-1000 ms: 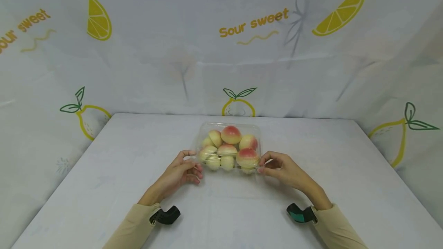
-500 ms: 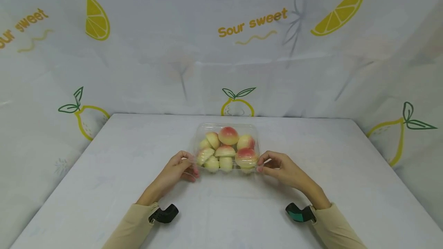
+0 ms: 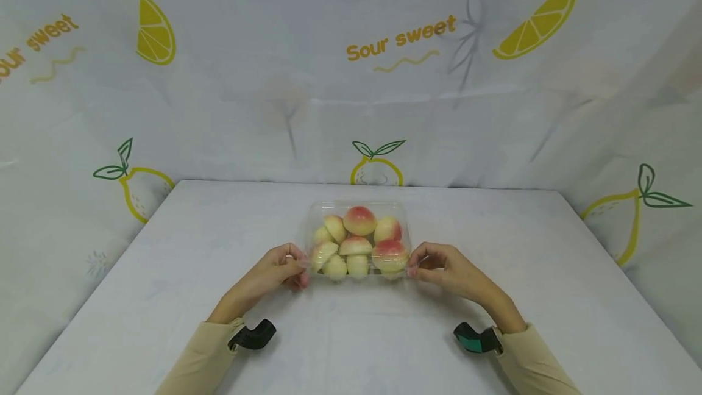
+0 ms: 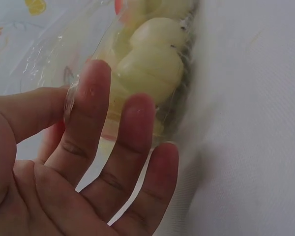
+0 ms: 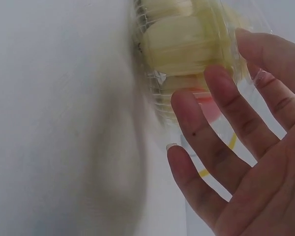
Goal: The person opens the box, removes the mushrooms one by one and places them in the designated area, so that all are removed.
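A clear plastic clamshell box (image 3: 331, 204) sits on the white cloth, its lid down over several mushroom-shaped pieces (image 3: 359, 220) with pale yellow stems and reddish caps. My left hand (image 3: 274, 270) pinches the box's left front corner between thumb and index finger; in the left wrist view the other fingers (image 4: 135, 120) extend along its side. At the right front corner, my right hand (image 3: 450, 268) pinches the plastic edge with thumb and index finger. The right wrist view shows its other fingers (image 5: 189, 110) spread beside the box's ribbed wall.
A white cloth-covered table (image 3: 351, 340) lies under both arms. Behind it hangs a pale curtain (image 3: 236, 78) with lemon prints and lettering. A black device (image 3: 252, 334) sits at the left sleeve and a black-and-green one (image 3: 474, 338) at the right.
The box has shifted slightly left and a little nearer to me. My left hand has moved left with its corner, while the right hand has stayed nearly in place.
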Motion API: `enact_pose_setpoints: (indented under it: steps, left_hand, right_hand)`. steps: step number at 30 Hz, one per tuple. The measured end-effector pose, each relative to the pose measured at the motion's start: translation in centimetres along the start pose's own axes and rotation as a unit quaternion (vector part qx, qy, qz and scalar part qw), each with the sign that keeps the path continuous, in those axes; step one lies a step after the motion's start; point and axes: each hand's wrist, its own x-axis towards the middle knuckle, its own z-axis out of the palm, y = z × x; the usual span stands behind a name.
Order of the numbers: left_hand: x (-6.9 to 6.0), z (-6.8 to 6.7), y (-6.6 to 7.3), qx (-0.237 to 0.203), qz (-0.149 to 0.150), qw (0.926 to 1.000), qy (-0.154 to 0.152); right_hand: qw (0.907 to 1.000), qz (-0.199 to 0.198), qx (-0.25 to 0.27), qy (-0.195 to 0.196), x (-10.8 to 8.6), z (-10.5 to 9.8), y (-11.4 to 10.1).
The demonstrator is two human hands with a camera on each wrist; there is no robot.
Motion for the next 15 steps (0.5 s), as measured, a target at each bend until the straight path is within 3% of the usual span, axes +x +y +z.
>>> enact_pose_setpoints:
  steps: [8, 15]
  left_hand:
    - [-0.40, -0.64, 0.26, 0.032, -0.019, 0.9988, -0.033]
    - [-0.37, -0.93, 0.38, 0.051, -0.001, 0.9971, -0.055]
  right_hand:
    - [0.9995, -0.018, -0.021, -0.016, -0.11, -0.13, -0.19]
    - [0.9988, -0.039, -0.021, -0.017, -0.24, -0.06, -0.43]
